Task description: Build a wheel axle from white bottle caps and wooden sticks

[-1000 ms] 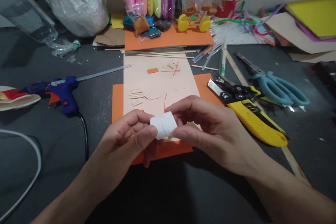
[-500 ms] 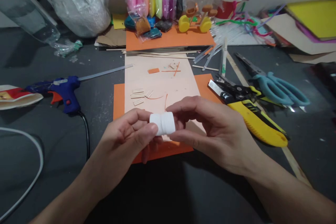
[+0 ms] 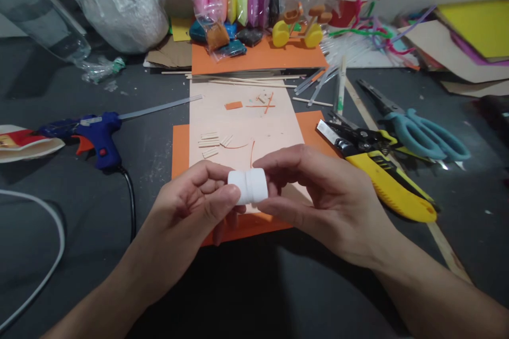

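Note:
A small white cylinder [image 3: 256, 186] with a groove around its middle lies sideways between my hands, above the pale sheet [image 3: 242, 124]. My left hand [image 3: 194, 198] is closed on its left end, thumb on the near side and fingers behind. At the right end, the thumb and fingertips of my right hand [image 3: 318, 198] pinch it. Part of the right fingers is hidden behind the cylinder. Just beyond the hands, several short cut sticks [image 3: 209, 143] and thin orange strips [image 3: 252, 153] rest on the sheet.
To the left lies a blue glue gun [image 3: 101, 140] with a cord. Yellow-handled cutters [image 3: 392, 188] and blue scissors [image 3: 427, 135] lie on the right. Clay packets [image 3: 238, 8], a yellow-wheeled model [image 3: 298, 32], a silver pot [image 3: 123, 10] and a plastic bottle [image 3: 43, 16] stand at the back.
Both hands keep the same hold on the white cylinder, which sits very slightly farther right in view. The tabletop things stay in place; the view itself shifts a little.

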Tool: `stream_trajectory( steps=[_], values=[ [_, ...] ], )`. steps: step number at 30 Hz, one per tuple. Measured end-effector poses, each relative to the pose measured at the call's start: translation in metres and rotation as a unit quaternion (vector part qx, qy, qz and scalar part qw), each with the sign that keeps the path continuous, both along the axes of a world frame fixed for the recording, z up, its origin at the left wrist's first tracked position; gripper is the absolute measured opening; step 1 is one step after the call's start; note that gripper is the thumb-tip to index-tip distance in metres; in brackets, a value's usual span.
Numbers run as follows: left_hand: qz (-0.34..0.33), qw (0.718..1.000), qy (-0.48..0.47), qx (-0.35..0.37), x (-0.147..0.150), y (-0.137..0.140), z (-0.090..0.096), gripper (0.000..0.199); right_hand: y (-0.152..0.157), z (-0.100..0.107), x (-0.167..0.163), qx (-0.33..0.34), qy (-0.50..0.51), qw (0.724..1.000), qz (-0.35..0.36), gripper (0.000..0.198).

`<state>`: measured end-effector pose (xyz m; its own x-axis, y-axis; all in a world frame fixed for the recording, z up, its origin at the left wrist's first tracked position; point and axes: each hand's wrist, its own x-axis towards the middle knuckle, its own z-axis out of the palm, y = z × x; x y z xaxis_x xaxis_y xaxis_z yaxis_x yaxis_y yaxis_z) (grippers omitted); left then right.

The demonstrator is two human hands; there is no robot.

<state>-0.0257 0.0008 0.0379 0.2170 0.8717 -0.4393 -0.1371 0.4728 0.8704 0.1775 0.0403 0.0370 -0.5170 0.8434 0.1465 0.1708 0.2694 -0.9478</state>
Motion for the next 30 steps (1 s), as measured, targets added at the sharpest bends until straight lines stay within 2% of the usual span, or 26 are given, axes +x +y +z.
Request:
stream_trajectory(
  steps=[4, 10, 15, 23, 26, 30],
  values=[
    [0.005, 1.0, -0.002, -0.009, 0.0012, -0.0001, -0.0005, 0.028, 0.0002, 0.0008, 0.0011, 0.002, -0.019, 1.0, 0.0, 0.018],
    [0.012, 1.0, 0.009, 0.017, 0.0021, -0.0019, -0.001, 0.026, -0.0002, 0.0007, 0.0013, 0.004, -0.033, 0.999, 0.003, 0.021],
    [0.014, 1.0, 0.004, 0.004, 0.0034, -0.0003, -0.0003, 0.025, -0.0009, -0.0003, 0.0012, 0.035, -0.049, 0.998, 0.0, 0.018],
    [0.004, 0.999, -0.025, -0.021, 0.0001, 0.0028, -0.0014, 0.028, 0.0013, 0.0006, -0.0013, 0.028, -0.029, 0.999, 0.011, 0.023],
    [-0.006, 1.0, -0.011, -0.021, -0.0016, 0.0029, -0.0012, 0.03, 0.0015, 0.0015, -0.0013, -0.004, -0.02, 1.0, 0.0, 0.019],
    [0.014, 1.0, 0.004, -0.009, -0.0013, 0.0018, 0.0008, 0.029, 0.0006, 0.0033, -0.0013, -0.06, 0.003, 0.998, -0.015, 0.018]
  ],
)
